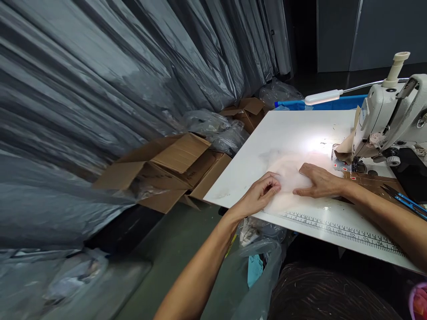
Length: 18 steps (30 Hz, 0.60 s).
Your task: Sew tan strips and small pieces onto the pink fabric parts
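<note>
A sheer, pale pink-white piece of fabric (293, 171) lies on the white sewing table (283, 126), its outline soft and partly lost against the tabletop. My left hand (258, 192) is at its left edge, thumb and fingers pinched together on the fabric. My right hand (318, 180) rests on the fabric's right part, thumb and fingers spread apart. To the right of it stands a white sewing machine (373, 122), its needle and presser foot (356, 164) just past my right wrist.
A printed ruler (333, 229) runs along the table's front edge. Blue-handled thread snips (408, 202) and a black phone (412, 173) lie at right. A lamp (323, 97) shines on the tabletop. Open cardboard boxes (180, 153) and plastic bags stand left, before a silver curtain (140, 58).
</note>
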Available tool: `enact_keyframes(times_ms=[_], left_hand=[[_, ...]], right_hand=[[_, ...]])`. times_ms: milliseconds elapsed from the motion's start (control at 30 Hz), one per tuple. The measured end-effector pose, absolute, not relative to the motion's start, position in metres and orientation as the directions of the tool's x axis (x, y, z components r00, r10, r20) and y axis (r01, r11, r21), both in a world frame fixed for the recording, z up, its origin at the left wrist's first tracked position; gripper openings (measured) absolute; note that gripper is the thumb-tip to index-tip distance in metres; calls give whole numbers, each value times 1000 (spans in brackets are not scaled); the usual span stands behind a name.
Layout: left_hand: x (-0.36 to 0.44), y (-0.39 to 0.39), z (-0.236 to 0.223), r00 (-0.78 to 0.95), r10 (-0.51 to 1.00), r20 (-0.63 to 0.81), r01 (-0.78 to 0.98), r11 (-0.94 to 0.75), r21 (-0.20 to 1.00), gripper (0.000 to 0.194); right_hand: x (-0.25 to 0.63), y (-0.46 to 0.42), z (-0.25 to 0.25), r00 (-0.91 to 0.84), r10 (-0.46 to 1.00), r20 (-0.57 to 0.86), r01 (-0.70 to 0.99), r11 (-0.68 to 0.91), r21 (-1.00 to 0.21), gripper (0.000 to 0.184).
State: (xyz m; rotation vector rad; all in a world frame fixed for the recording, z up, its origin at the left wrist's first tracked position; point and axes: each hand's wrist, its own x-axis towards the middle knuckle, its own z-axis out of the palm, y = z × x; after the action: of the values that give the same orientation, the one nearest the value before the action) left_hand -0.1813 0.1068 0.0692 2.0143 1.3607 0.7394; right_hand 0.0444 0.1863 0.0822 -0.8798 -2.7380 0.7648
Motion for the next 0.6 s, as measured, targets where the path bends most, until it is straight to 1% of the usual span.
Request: enact_keyframes(times_ms=[67,133,200,233,400,600], left_hand=[[-183,105,71,374,919,122,601,-340,724,28],[-185,102,72,433,897,90,607,-364,707,30],[-184,101,72,448,892,58,632,-362,685,20],[-184,101,72,439,897,48,647,-353,676,19],[-179,101,72,389,921,39,671,-312,673,24],[-178,100,75,380,925,5,657,-273,703,36]], right_hand=[[43,187,78,-806,592,17,504,701,-504,17],[42,188,76,-802,597,21,510,703,-495,12],[42,189,75,-801,598,17,515,704,-489,11],[42,188,75,-799,601,13,521,703,-485,12],[41,188,76,-794,608,1,538,703,-465,13],[41,188,77,-792,611,-2,540,699,-468,14]])
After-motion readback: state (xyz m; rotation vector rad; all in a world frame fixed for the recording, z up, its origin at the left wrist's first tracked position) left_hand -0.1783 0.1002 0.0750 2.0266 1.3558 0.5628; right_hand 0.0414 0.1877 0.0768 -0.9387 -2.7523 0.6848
